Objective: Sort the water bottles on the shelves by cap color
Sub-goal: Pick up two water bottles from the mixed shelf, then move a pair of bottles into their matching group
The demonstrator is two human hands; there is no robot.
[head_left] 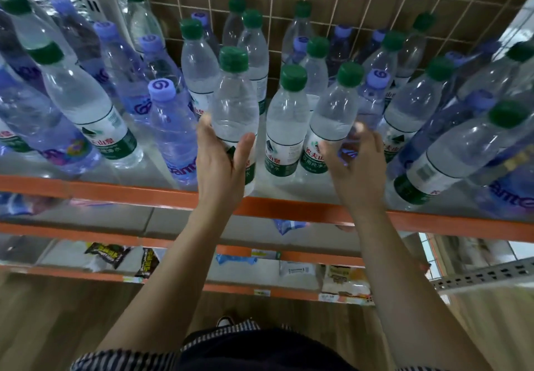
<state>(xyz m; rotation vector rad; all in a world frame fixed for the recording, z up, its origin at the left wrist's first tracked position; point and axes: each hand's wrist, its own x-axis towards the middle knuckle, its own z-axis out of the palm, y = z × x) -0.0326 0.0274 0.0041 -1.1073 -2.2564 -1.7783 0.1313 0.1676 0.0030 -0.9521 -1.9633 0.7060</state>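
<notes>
The left hand (219,162) wraps thumb and fingers round the lower body of a clear, ribbed plastic green-capped bottle (234,102), which stands just behind the orange shelf edge (115,190). The right hand (357,162) is blurred and curls beside a purple-capped bottle (374,93) behind that edge; I cannot tell whether it grips.

My left hand (219,162) grips an upright green-capped bottle (234,104) at the shelf (115,190) front; two green-capped neighbours (284,122) stand at its three o'clock, a purple-capped bottle (170,128) at nine.
</notes>
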